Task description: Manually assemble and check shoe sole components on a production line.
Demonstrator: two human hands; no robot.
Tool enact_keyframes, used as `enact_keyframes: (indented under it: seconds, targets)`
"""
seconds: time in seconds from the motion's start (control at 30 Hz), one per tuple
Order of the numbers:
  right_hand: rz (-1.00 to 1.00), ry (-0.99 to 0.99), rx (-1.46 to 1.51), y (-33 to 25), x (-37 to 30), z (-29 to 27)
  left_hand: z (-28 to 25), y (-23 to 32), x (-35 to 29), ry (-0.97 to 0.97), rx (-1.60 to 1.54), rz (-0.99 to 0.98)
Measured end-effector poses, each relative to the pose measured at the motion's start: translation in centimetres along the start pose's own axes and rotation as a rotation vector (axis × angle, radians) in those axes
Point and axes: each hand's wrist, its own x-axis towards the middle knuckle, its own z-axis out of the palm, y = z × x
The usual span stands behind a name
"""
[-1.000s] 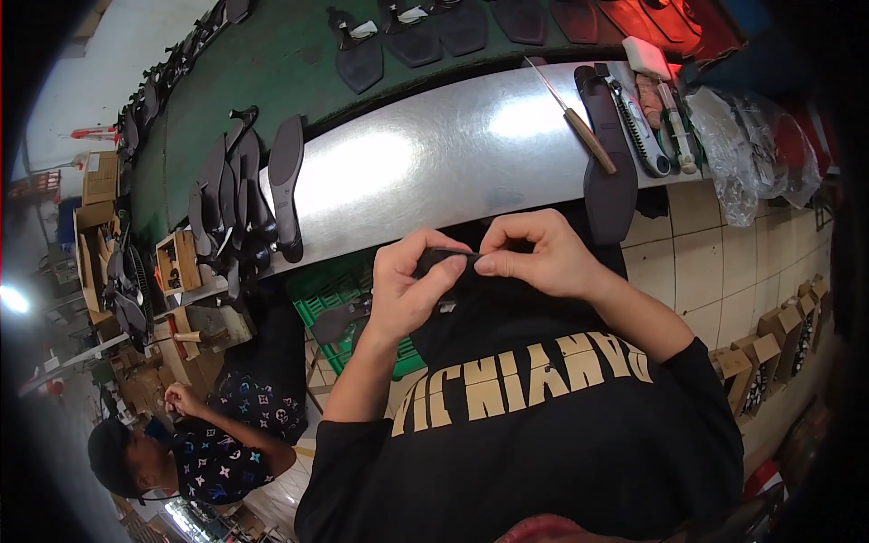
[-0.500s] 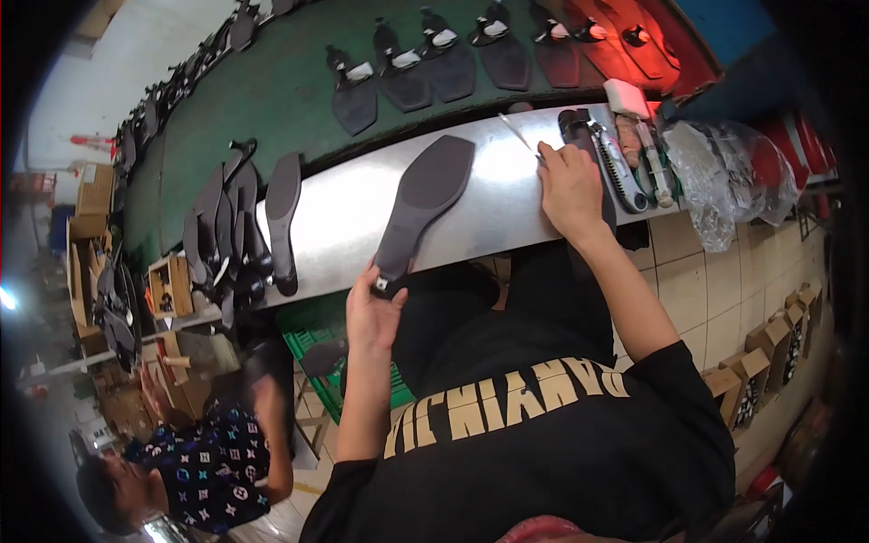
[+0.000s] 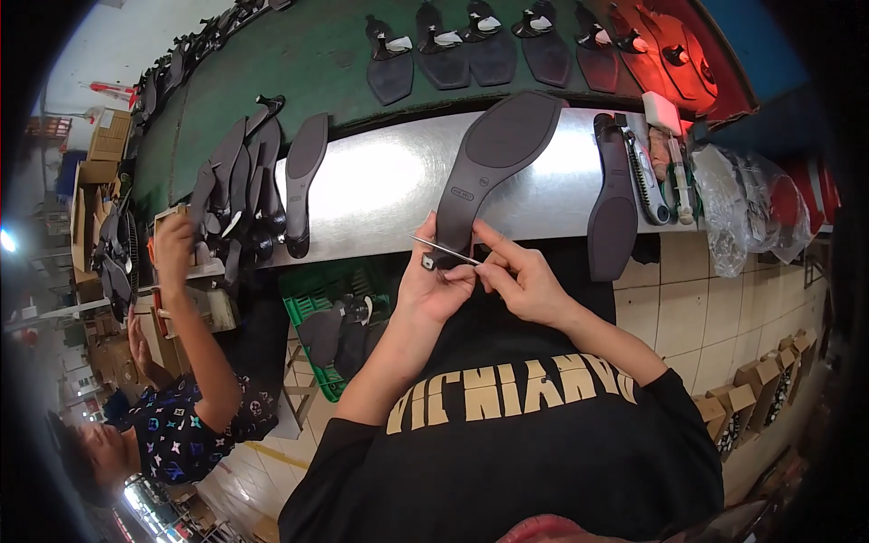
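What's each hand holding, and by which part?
Left hand: a dark shoe sole, by its narrow heel end. Right hand: a metal spike, by its right end, which the hand hides.

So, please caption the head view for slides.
Left hand holds a dark sole by its narrow end, right hand a thin tool.

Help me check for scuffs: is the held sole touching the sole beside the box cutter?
Apart. The head view shows a strip of shiny metal tabletop between the held sole and the other sole, beside the box cutter.
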Motion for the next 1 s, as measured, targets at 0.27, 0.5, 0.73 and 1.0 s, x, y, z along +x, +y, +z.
enact_keyframes:
  seconds: [0.27, 0.5, 0.73, 1.0]
  targets:
    - [0.207, 0.009, 0.362, -0.7, 0.7, -1.4, -1.9, -0.1, -0.3, -0.002, 0.237, 0.216]
    - [0.471, -0.256, 0.53, -2.1, -0.5, -0.1, -0.8, -0.8, -0.3, 0.008, 0.8, 1.096]
    - [0.417, -0.246, 0.741, -2.6, 0.2, -1.0, -0.4, 0.2, -1.1, -0.007, 0.851, 1.182]
    - [-0.267, 0.028, -0.426, -3.2, -0.5, 1.4, -0.1, 1.3, -1.9, -0.011, 0.8, 1.027]
